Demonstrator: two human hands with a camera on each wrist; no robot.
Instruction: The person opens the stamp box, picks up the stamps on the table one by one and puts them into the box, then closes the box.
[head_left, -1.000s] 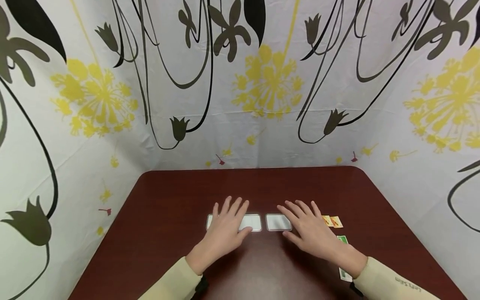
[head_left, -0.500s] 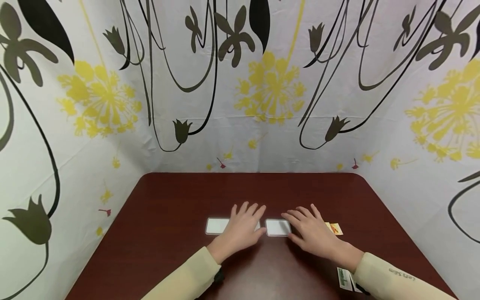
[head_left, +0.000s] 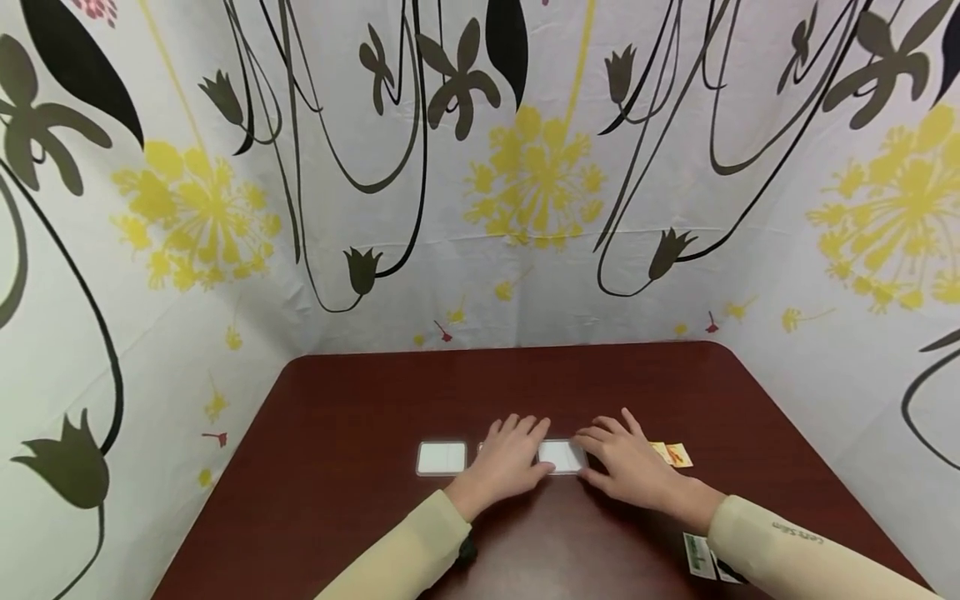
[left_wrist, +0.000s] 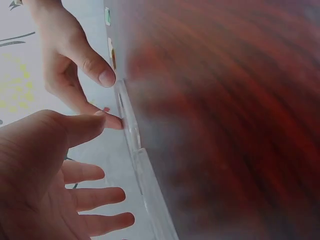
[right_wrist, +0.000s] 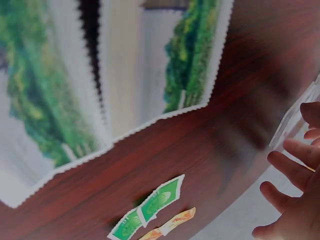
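Note:
Three flat clear-edged cases with white tops lie in a row on the table. The left case [head_left: 441, 458] is in full view, and my left hand [head_left: 506, 457] hides most of the middle one. Its thumb reaches the left edge of the right case [head_left: 562, 457]. In the left wrist view the left fingers [left_wrist: 102, 193] are extended and spread, holding nothing. My right hand [head_left: 630, 462] is at the right case's other end, thumb and fingers touching its edges, without a curled grip. The right wrist view shows the right fingers [right_wrist: 290, 167] loosely spread.
Orange stamps [head_left: 678, 455] lie just right of the right hand. Landscape stamps [head_left: 700, 556] lie nearer, partly under the right sleeve. Green stamps [right_wrist: 162, 200] show in the right wrist view. A patterned cloth [head_left: 517, 275] stands around the dark red table [head_left: 360, 408].
My left hand has slid right along the row, from over the left and middle cases towards the right one, uncovering the left case. The right hand has stayed nearly in place.

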